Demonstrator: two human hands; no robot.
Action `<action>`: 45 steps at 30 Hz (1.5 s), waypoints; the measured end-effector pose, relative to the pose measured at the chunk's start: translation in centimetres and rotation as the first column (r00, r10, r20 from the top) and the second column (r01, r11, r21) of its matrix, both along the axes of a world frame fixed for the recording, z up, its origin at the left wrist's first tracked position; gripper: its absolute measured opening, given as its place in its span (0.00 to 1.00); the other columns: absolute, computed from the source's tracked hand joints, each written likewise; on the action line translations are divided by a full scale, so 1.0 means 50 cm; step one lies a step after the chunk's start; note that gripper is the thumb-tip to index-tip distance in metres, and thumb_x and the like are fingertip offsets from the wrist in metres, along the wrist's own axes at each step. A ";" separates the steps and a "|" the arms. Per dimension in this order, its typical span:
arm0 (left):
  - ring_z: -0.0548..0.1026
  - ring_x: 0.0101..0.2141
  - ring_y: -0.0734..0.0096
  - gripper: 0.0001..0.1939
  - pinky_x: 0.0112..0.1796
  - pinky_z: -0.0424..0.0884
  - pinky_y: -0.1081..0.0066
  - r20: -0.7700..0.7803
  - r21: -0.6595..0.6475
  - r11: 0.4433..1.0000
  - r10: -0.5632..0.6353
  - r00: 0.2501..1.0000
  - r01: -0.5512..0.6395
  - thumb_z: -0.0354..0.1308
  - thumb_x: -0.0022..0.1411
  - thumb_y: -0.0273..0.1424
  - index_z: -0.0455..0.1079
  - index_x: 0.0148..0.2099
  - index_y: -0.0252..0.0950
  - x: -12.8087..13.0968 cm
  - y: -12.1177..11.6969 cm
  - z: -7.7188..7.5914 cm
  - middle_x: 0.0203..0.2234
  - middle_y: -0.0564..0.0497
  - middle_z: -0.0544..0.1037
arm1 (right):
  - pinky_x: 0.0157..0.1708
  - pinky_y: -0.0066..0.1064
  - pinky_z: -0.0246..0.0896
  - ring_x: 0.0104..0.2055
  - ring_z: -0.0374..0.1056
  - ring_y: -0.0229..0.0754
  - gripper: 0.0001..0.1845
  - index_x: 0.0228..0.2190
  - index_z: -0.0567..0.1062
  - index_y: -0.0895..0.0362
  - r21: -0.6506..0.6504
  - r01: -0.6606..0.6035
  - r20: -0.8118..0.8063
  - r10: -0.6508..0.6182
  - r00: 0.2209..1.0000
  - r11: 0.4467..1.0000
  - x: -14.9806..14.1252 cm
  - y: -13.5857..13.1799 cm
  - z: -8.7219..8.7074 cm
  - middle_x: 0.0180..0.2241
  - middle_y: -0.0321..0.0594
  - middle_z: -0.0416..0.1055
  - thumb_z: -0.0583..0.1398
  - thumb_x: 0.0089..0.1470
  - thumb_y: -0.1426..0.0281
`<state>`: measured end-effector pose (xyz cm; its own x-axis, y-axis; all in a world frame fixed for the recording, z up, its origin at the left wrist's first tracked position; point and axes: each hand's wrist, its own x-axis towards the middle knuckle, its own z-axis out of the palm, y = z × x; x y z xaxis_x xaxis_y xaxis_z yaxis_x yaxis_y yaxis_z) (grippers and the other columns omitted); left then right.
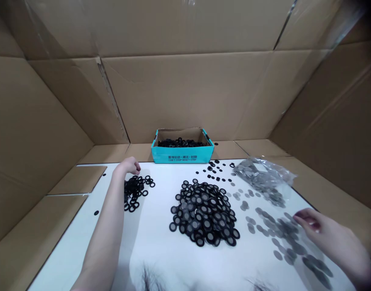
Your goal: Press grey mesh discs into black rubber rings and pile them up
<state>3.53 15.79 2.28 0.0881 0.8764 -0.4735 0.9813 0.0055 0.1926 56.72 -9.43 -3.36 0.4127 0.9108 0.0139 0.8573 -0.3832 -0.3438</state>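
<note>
My left hand (130,165) is closed, its fingers curled down at the far edge of a loose pile of black rings (136,188). What its fingertips hold, if anything, is hidden. On the right, my right hand (327,232) has its thumb and fingers bent together in a pinch beside scattered thin grey discs (287,232). Whether a disc sits between those fingertips cannot be made out. Between the hands lies a large heap of black rings with grey centres (205,212), touched by neither hand.
A turquoise box (183,154) of black rings stands at the back. Right of it are small black pieces (214,177) and a clear plastic bag (264,176) of grey discs. Cardboard walls (185,93) enclose the white table (155,246) at the back and sides.
</note>
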 end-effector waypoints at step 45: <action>0.77 0.29 0.75 0.02 0.31 0.76 0.78 0.784 0.584 0.810 -0.548 0.293 -0.050 0.62 0.59 0.25 0.76 0.35 0.34 0.224 -0.291 0.230 0.27 0.52 0.79 | 0.31 0.32 0.56 0.29 0.62 0.37 0.10 0.26 0.68 0.54 0.869 -0.381 -0.011 0.781 0.624 0.316 -0.500 0.166 0.283 0.24 0.33 0.68 0.58 0.59 0.73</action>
